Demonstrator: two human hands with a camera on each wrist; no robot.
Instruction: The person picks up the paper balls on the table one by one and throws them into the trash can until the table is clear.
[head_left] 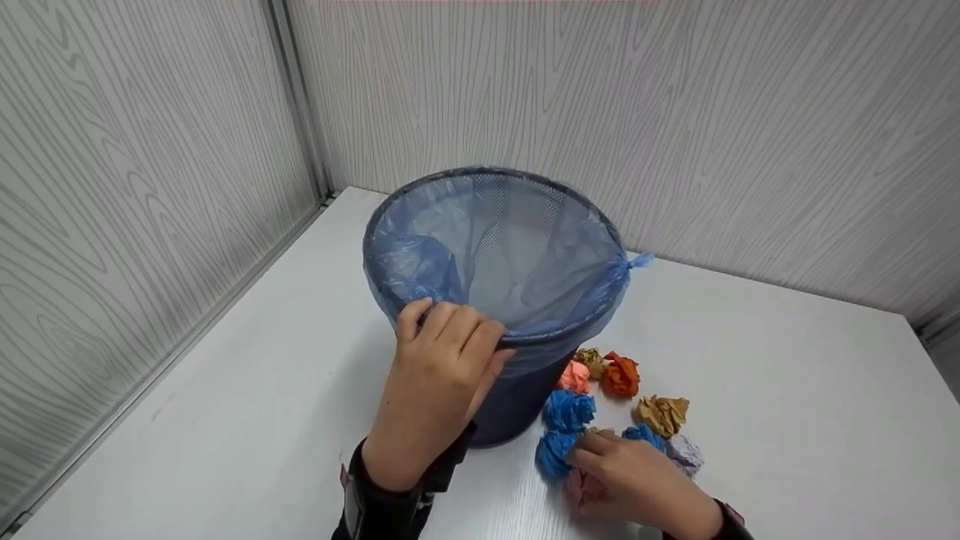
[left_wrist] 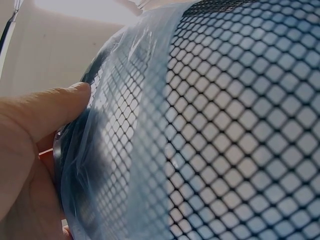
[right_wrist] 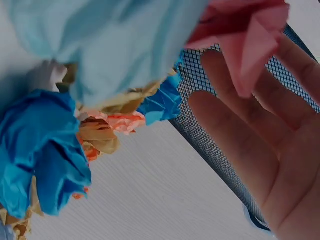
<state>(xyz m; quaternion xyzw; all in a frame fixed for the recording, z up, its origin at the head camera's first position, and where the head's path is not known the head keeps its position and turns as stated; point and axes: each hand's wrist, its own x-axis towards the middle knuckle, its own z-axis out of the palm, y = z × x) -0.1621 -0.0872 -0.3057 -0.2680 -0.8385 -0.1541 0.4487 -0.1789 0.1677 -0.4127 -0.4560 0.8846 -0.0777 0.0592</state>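
A dark mesh wastebasket (head_left: 517, 409), lined with a translucent blue plastic bag (head_left: 540, 300), stands on the white table. My left hand (head_left: 450, 360) grips its near rim, fingers over the edge and thumb (left_wrist: 75, 97) outside against the bag. Low on the right, my right hand (head_left: 637, 476) reaches among crumpled paper balls. A pink paper ball (head_left: 586, 487) lies right at its fingers, which are fairly straight in the right wrist view. Beside them sit a blue paper ball (head_left: 553, 454) and, close to the camera, a pale blue one (right_wrist: 115, 45). The right thumb is hidden there.
More paper balls lie right of the basket: a blue one (head_left: 570, 410), an orange-red one (head_left: 621, 375), a tan one (head_left: 663, 414) and a pale lilac one (head_left: 685, 454). The bag's knot (head_left: 637, 261) sticks out at the right rim. Wood-grain panels (head_left: 600, 97) enclose the table.
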